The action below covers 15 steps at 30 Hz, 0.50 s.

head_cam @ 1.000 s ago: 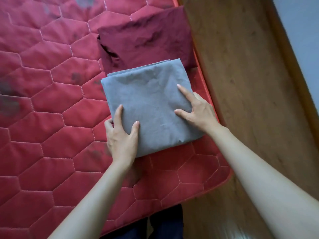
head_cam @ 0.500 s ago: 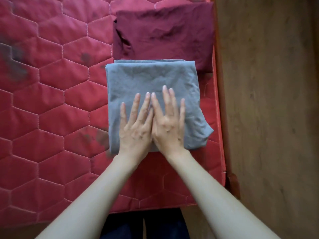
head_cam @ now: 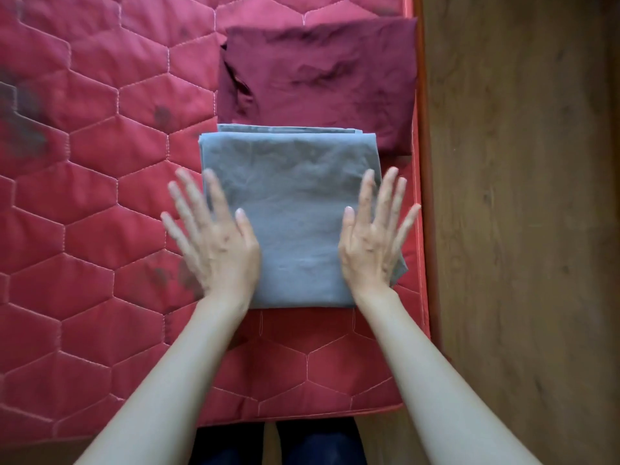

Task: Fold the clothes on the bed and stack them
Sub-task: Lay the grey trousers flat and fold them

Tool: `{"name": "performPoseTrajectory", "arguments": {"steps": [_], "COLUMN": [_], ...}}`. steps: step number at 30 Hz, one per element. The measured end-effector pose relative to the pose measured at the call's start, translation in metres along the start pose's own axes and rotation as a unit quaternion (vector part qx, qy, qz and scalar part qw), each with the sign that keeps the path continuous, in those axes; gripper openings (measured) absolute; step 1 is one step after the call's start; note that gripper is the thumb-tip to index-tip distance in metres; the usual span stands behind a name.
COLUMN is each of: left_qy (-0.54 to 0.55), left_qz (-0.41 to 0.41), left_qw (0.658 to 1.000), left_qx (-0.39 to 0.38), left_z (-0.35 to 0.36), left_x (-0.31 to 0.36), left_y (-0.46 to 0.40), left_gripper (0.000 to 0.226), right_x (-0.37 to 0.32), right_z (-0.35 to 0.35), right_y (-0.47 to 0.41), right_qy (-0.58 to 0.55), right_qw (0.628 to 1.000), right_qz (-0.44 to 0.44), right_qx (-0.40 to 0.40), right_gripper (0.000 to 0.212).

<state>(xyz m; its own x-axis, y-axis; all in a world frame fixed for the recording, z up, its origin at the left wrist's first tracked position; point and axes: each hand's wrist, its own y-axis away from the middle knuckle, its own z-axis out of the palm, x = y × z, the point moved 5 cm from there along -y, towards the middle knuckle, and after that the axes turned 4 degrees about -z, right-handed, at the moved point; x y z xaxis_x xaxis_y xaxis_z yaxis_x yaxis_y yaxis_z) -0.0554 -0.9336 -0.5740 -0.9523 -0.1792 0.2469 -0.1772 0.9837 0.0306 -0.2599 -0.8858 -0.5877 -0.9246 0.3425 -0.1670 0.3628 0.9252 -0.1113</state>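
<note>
From your head camera, looking down, the folded grey cloth (head_cam: 295,213) lies flat on the red quilted bed (head_cam: 100,196), near the bed's right edge and close to its near corner. It forms a neat rectangle, with a second folded layer showing as a thin strip along its far edge.

Your left hand (head_cam: 214,243) sits at the cloth's left side, palm down, with the fingers (head_cam: 188,203) straight and spread wide. They grip nothing. The thumb and the inner part of the hand overlap the cloth's left edge, while the outer fingers reach out over the bare quilt. This hand is blurred, so you cannot tell whether it presses on the fabric or hovers just over it.

Your right hand (head_cam: 372,243) mirrors it at the cloth's right side, fingers straight and fanned, holding nothing. It covers the cloth's right edge and near right corner, with the little finger stretched out over the quilt.

Just beyond the grey cloth, a folded maroon garment (head_cam: 322,78) lies on the bed. Its near edge meets the grey cloth's far edge, and its right side runs along the bed's edge.

To the right of the bed is a wooden floor (head_cam: 520,229). Your dark trouser legs (head_cam: 322,444) show at the bottom, past the bed's near edge.
</note>
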Motion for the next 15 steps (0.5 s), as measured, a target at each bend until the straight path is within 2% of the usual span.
{"name": "performPoseTrajectory", "arguments": {"steps": [3,4,6,8,10,12,13,15], "left_qy": [-0.024,-0.038,-0.075,-0.091,-0.061,-0.015,-0.006,0.0], "left_qz": [0.234,0.281,0.32,0.305,0.219,0.097,0.062,0.068], "left_qw": [0.972,0.959,0.944,0.945,0.969,0.985,0.988,0.993], "left_qx": [0.025,0.009,-0.038,-0.071,-0.101,-0.138,-0.139,-0.092], "left_z": [0.006,0.013,0.031,0.042,0.043,0.038,0.033,0.015], "left_x": [0.043,0.05,0.048,0.034,0.017,0.001,-0.004,-0.003], "left_y": [-0.016,-0.023,-0.048,-0.077,-0.104,-0.119,-0.12,-0.112], "left_gripper": [0.062,0.061,0.058,0.057,0.059,0.061,0.062,0.061], "right_x": [-0.06,-0.074,-0.083,-0.067,-0.043,-0.017,-0.004,0.016], "right_z": [0.005,0.011,0.029,0.038,0.035,0.029,0.025,0.014], "right_y": [-0.025,-0.032,-0.046,-0.06,-0.072,-0.073,-0.07,-0.055], "right_qy": [-0.023,-0.018,0.015,0.038,0.053,0.057,0.048,0.021], "right_qw": [0.992,0.988,0.98,0.976,0.984,0.993,0.995,0.992], "right_qz": [-0.121,-0.151,-0.19,-0.195,-0.146,-0.052,0.004,0.101], "right_qx": [0.022,0.002,-0.057,-0.087,-0.083,-0.086,-0.089,-0.074], "right_gripper": [0.051,0.051,0.052,0.055,0.056,0.055,0.056,0.057]}}
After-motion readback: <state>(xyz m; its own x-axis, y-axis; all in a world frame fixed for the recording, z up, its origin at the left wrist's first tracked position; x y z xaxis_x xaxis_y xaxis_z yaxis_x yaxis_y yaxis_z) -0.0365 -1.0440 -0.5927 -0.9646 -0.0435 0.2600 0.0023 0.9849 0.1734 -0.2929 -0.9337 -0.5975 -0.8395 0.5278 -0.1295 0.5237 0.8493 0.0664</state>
